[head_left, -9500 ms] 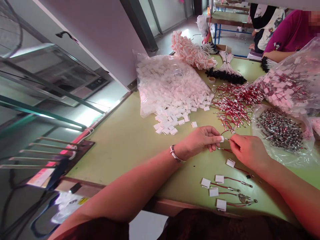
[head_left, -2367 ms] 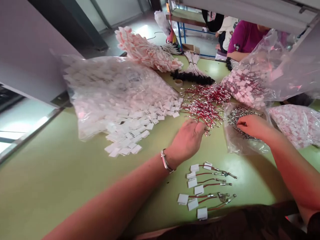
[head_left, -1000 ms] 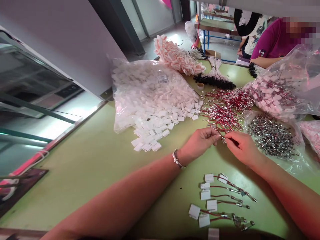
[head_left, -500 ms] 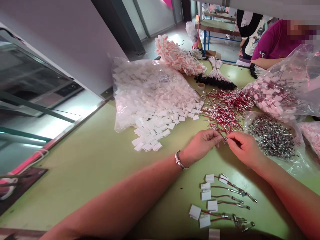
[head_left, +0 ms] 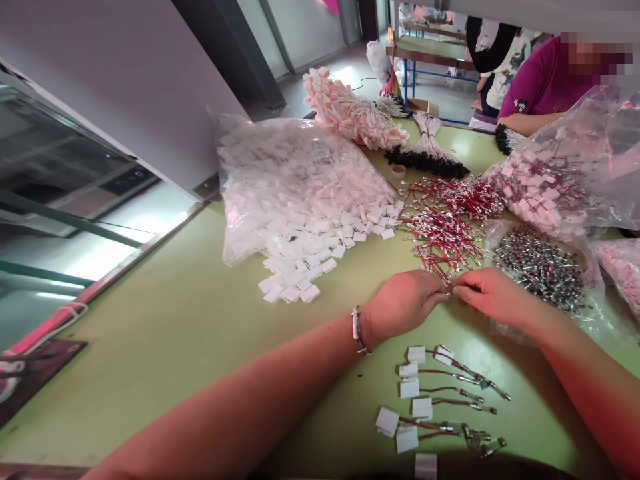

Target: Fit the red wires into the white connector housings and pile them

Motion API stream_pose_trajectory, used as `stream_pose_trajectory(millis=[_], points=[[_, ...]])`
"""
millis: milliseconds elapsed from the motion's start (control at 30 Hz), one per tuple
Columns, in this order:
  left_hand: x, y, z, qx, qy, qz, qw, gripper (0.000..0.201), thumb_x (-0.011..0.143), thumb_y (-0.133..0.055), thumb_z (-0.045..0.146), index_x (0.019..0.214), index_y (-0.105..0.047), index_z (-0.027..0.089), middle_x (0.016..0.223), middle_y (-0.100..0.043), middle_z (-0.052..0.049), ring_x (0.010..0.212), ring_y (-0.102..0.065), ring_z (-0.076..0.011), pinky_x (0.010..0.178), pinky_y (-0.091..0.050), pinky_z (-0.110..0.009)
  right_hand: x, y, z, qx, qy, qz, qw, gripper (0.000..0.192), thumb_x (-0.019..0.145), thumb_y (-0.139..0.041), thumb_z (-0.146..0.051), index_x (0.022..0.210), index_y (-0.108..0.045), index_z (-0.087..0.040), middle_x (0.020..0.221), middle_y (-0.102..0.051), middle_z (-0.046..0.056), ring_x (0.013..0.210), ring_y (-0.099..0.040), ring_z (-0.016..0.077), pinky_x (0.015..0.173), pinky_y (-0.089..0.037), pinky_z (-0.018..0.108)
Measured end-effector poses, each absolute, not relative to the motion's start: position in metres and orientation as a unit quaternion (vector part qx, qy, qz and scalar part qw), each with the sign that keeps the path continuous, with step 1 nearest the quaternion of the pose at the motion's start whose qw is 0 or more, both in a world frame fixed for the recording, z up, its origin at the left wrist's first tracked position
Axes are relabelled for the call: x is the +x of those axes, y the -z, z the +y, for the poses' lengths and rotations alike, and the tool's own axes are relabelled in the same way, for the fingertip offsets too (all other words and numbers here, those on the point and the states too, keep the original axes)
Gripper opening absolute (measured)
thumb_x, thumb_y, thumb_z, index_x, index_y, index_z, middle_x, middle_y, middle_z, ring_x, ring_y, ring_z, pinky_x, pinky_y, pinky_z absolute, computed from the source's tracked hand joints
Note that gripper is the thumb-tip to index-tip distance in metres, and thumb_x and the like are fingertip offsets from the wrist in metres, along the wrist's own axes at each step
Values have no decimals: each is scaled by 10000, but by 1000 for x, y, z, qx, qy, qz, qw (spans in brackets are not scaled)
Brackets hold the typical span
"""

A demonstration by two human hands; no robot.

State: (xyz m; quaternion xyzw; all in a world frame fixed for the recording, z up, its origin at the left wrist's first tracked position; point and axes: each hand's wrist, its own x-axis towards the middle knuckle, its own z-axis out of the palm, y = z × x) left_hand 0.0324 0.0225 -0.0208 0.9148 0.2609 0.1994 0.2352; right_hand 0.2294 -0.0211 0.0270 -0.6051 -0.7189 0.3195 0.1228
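Note:
My left hand (head_left: 406,301), with a metal bracelet (head_left: 356,330) at its wrist, is closed in a pinch at the near edge of a pile of red wires (head_left: 445,230) with metal ends. My right hand (head_left: 493,295) pinches close beside it, the fingertips almost meeting. Small silver wire ends (head_left: 447,287) show between the two hands; the fingers partly hide them. Closer to me lie several white connectors (head_left: 409,388) on short red wires, with glass-and-metal fuses (head_left: 484,409) at their other ends.
Loose white connector housings (head_left: 295,280) spill from a large clear bag (head_left: 270,167) at left. An opened bag of fuses (head_left: 543,270) lies right, below a bag of wired connectors (head_left: 545,180). Bundled white cables (head_left: 427,143) lie behind. A person in a purple top (head_left: 537,83) sits across the table.
Both hands have shifted slightly toward me, still pinched together. My left hand has turned so that its back faces up more. The view has moved a little.

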Motion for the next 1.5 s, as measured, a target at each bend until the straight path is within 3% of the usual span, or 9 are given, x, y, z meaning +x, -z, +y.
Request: stream_pose_trajectory(millis=[133,267,533,667,967,1100,1200,1333,1500], points=[[37,4,11,936,-105,252,222,313,884,-536,394,747,-676,150,740,-657,-58,699,-585,-180,632,-453,-286,235,-24,-14,-638,-151,-743,137,218,896,-467,-288,938,-665,-208,778,-679,41,632,-556,154,609,-387,292],[38,-18,-7,939,13,259,225,413,900,-483,463,720,-684,149,739,-664,-75,685,-606,-200,600,-451,-297,225,-7,-9,-608,-104,-786,51,319,860,-496,-173,1159,-601,-210,1049,-644,86,812,-597,187,665,-412,293],[38,-30,-27,944,133,191,234,322,814,-618,489,803,-696,177,727,-691,-73,636,-625,-211,502,-399,-273,243,0,10,-632,13,-775,-4,307,914,-418,-187,1094,-666,-209,1044,-621,84,869,-587,197,705,-399,299],[36,-29,-21,941,109,193,254,467,823,-546,589,684,-678,163,611,-641,-65,523,-541,-168,452,-308,-266,252,-4,8,-623,11,-782,-9,366,876,-430,-134,1135,-668,-237,1035,-623,70,870,-582,190,695,-388,291],[26,-14,43,865,-128,430,225,388,876,-497,371,557,-574,164,522,-504,1,483,-369,-107,478,-242,-257,215,-5,-3,-639,32,-768,24,258,912,-482,-357,931,-675,-187,888,-639,63,778,-583,197,595,-346,294],[25,2,52,859,-229,406,210,247,843,-569,294,638,-622,166,626,-573,-12,585,-487,-128,547,-356,-248,208,0,-3,-623,17,-782,-1,215,919,-488,-292,943,-672,-184,901,-656,65,798,-597,202,607,-361,300],[26,9,50,877,-306,331,165,146,865,-558,248,844,-677,167,809,-639,-57,788,-568,-176,712,-457,-297,214,-4,-5,-615,-4,-788,16,220,923,-482,-275,975,-672,-178,940,-667,70,830,-607,207,652,-387,307],[29,15,47,919,-299,239,94,263,902,-497,193,1126,-633,176,1070,-619,-107,981,-542,-219,863,-464,-375,220,-12,-11,-605,-19,-796,19,224,927,-469,-257,959,-672,-169,917,-679,73,808,-614,207,656,-388,312],[39,25,45,944,-227,227,81,221,936,-477,253,932,-684,174,936,-638,-77,887,-549,-203,799,-487,-347,217,-9,-11,-616,-98,-782,11,208,916,-491,-271,920,-677,-179,870,-699,61,727,-610,180,617,-366,293]])
